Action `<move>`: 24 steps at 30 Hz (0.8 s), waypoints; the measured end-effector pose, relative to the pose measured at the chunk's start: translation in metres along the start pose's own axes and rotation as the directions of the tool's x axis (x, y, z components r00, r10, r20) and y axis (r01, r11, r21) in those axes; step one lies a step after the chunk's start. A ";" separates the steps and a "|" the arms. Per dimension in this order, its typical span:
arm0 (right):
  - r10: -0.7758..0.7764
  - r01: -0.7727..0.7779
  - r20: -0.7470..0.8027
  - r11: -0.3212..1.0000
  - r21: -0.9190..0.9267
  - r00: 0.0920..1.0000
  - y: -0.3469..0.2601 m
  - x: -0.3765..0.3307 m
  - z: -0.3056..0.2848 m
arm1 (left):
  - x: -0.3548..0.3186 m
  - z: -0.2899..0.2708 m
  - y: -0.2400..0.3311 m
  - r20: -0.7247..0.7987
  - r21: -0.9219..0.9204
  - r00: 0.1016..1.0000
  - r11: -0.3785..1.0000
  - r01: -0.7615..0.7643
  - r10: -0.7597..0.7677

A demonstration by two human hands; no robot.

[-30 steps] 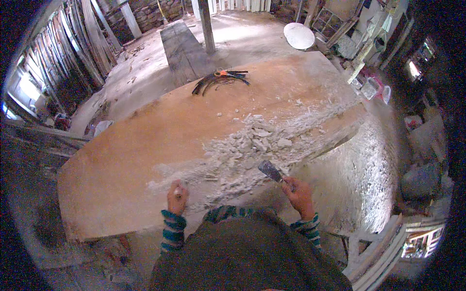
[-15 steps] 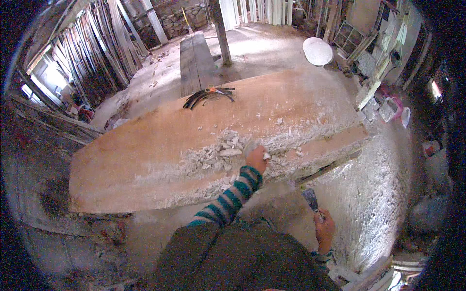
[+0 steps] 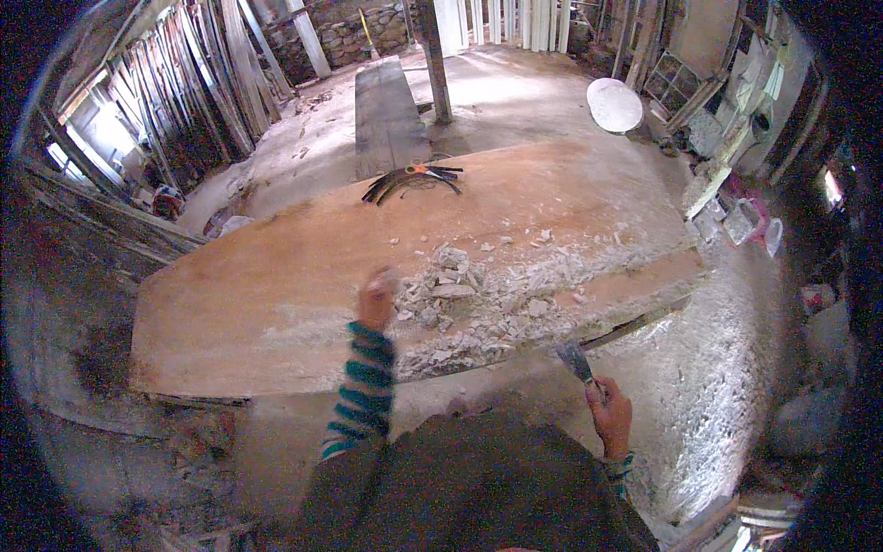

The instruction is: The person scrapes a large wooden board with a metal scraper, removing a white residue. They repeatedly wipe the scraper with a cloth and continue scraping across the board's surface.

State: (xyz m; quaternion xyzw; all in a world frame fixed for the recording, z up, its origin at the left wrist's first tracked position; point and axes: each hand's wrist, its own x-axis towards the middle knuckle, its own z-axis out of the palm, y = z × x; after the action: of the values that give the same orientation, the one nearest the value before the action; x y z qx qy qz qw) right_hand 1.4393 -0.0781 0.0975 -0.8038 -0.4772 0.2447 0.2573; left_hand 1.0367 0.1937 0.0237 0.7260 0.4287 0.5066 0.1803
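Off the left side of a heap of pale rubble (image 3: pixel 451 281), my left hand (image 3: pixel 375 299) is over the wooden board (image 3: pixel 248 304). Motion blurs it; its fingers look curled round something pale that I cannot make out. My right hand (image 3: pixel 611 416) grips the handle of a putty knife (image 3: pixel 576 362) just off the board's near edge, its broad grey blade pointing up toward the board. Flat flakes and broken chunks spread right from the heap along the near side of the board.
A bundle of black strips (image 3: pixel 414 180) with an orange part lies at the board's far edge. Beyond stand a long dark plank (image 3: pixel 386 110) and a wooden post (image 3: pixel 435 74). A white round disc (image 3: pixel 614 105) rests at the far right. Timber strips (image 3: pixel 189 83) lean at the left.
My left hand has swung left from the rubble's right side to its left. The putty knife in my right hand has shifted slightly left. The view has moved a little.
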 end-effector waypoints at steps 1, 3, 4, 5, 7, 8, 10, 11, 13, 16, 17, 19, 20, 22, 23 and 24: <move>-0.024 0.024 0.010 1.000 -0.008 1.000 -0.002 0.005 0.004 | -0.020 -0.038 -0.017 -0.078 0.122 0.983 0.977 0.175 -0.167; -0.225 0.228 -0.092 0.974 0.016 0.970 0.008 0.020 0.024 | -0.045 -0.100 -0.042 -0.217 0.311 0.939 0.893 0.326 -0.268; -0.243 0.246 -0.089 0.969 0.024 0.966 -0.004 0.020 0.022 | -0.055 -0.116 -0.052 -0.279 0.409 0.936 0.856 0.317 -0.214; -0.272 0.275 -0.078 0.961 0.036 0.959 -0.028 0.020 0.018 | -0.068 -0.129 -0.066 -0.209 0.515 0.943 0.791 0.330 -0.257; -0.318 0.321 -0.083 0.946 0.032 0.945 -0.037 0.023 0.018 | -0.080 -0.132 -0.088 -0.056 0.686 0.928 0.661 0.304 -0.368; -0.344 0.347 -0.090 0.937 0.027 0.935 -0.024 0.029 0.025 | -0.074 -0.118 -0.091 0.003 0.727 0.869 0.598 0.339 -0.495; -0.313 0.314 -0.064 0.949 0.006 0.948 -0.011 0.034 0.030 | -0.055 -0.059 -0.061 0.054 0.679 0.844 0.639 0.360 -0.534; -0.259 0.259 -0.031 0.966 -0.009 0.965 -0.008 0.034 0.031 | -0.044 -0.033 -0.042 0.186 0.661 0.841 0.698 0.276 -0.508; -0.253 0.253 -0.005 0.967 -0.004 0.967 -0.007 0.034 0.035 | -0.030 0.017 -0.044 0.246 0.727 0.733 0.621 0.294 -0.634; -0.257 0.261 -0.063 0.962 0.076 0.964 -0.006 0.029 0.034 | 0.013 0.083 0.019 0.169 0.537 0.842 0.764 0.358 -0.513; -0.229 0.233 -0.051 0.964 0.127 0.972 -0.014 0.025 0.033 | 0.017 0.098 0.023 0.196 0.439 0.895 0.852 0.285 -0.400; -0.159 0.156 0.027 0.982 0.104 0.987 -0.023 0.022 0.037 | 0.032 0.141 0.023 0.174 0.403 0.851 0.824 0.398 -0.496; -0.111 0.109 0.085 0.994 0.026 0.990 -0.024 0.024 0.040 | 0.031 0.155 0.021 0.159 0.237 0.846 0.851 0.468 -0.509; -0.147 0.152 0.133 0.988 -0.030 0.980 -0.030 0.030 0.051 | 0.025 0.180 0.003 0.119 -0.113 0.831 0.824 0.555 -0.543; -0.293 0.295 0.159 0.955 0.009 0.943 -0.049 0.033 0.063 | 0.009 0.185 -0.054 -0.045 -0.298 0.846 0.816 0.496 -0.531; -0.332 0.333 0.130 0.943 0.015 0.934 -0.048 0.032 0.071 | 0.007 0.193 -0.047 0.081 -0.602 0.853 0.657 0.454 -0.515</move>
State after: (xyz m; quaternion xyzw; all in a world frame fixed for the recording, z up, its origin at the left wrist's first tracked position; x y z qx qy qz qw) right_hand 1.3765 -0.0164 0.0708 -0.6948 -0.6228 0.2480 0.2605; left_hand 1.1891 0.2591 -0.0862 0.4641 0.4312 0.5832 0.5084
